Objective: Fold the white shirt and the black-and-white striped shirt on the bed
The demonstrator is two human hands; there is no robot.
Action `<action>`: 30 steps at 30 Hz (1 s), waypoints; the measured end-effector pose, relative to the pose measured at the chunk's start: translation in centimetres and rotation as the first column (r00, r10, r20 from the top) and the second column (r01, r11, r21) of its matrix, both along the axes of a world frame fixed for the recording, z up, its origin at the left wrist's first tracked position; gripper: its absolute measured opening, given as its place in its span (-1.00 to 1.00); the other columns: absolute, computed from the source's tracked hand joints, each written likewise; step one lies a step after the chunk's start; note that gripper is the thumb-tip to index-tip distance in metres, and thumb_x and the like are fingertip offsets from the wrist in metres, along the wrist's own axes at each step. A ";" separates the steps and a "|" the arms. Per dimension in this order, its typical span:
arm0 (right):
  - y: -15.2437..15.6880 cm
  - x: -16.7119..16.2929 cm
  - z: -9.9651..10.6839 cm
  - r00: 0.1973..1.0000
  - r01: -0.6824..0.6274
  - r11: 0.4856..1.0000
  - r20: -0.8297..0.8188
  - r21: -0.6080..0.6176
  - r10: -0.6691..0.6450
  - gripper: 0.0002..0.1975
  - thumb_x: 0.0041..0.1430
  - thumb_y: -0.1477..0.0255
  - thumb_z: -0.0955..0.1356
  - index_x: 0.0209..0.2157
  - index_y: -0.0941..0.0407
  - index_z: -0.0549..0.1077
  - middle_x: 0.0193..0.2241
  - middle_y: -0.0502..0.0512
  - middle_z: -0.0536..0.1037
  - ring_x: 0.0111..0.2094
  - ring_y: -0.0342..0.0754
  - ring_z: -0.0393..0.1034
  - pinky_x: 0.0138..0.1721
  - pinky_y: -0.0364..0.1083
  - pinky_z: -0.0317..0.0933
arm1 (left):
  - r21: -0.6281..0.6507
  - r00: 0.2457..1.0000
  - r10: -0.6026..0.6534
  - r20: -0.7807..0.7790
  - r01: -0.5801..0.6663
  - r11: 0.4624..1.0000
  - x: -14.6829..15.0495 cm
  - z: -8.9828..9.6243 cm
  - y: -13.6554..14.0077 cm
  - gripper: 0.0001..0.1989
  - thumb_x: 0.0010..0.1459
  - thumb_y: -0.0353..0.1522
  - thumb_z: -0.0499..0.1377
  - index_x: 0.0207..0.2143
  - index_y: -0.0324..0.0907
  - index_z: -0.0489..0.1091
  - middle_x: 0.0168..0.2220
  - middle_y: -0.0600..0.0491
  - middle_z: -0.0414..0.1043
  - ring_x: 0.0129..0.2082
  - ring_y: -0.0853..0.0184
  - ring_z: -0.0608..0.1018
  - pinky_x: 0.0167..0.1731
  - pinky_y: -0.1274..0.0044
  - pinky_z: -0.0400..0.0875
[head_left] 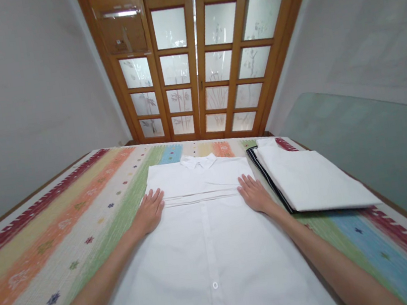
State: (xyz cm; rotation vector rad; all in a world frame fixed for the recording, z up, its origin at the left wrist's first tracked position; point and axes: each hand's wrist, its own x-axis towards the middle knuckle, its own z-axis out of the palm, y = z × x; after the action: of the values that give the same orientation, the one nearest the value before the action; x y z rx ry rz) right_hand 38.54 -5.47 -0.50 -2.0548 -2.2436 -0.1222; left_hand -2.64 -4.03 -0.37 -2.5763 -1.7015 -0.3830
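Observation:
A white button-up shirt (188, 256) lies spread out in front of me, its collar (198, 161) at the far end and a button placket running down the middle. Crosswise folds in the fabric run between my hands, below the collar. On the shirt's left edge my left hand (153, 208) rests flat, fingers stretched out. My right hand (252, 192) lies flat on the right edge at about the same height, its fingers also extended. Neither hand grasps the cloth. The shirt's near end runs out of view.
A stack of folded white cloth (315, 181) with a black striped edge lies to the right of the shirt. Beneath everything is a striped, colourful cover (96, 229). A pale green board (369, 138) stands along the right side. Wooden glazed doors (191, 49) are beyond the far edge.

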 end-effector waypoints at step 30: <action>-11.6 3.5 4.8 0.396 0.218 0.896 -0.803 -0.388 -0.444 -0.60 -0.01 0.32 0.41 -0.12 0.17 0.39 -0.34 0.17 0.56 -0.59 -0.17 0.32 -0.75 -0.24 0.05 | -0.725 0.178 0.708 0.683 0.045 0.688 -4.9 6.5 -11.0 -0.69 -0.08 -0.41 0.35 -0.25 -0.27 0.42 -0.34 -0.05 0.55 -0.42 0.33 0.59 -0.49 0.63 0.48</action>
State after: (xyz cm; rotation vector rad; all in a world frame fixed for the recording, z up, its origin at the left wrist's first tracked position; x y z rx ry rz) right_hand 42.07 -17.04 4.28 -1.9089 -1.1860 1.0010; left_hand -7.49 -14.98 6.09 -1.9567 -3.2217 -2.0701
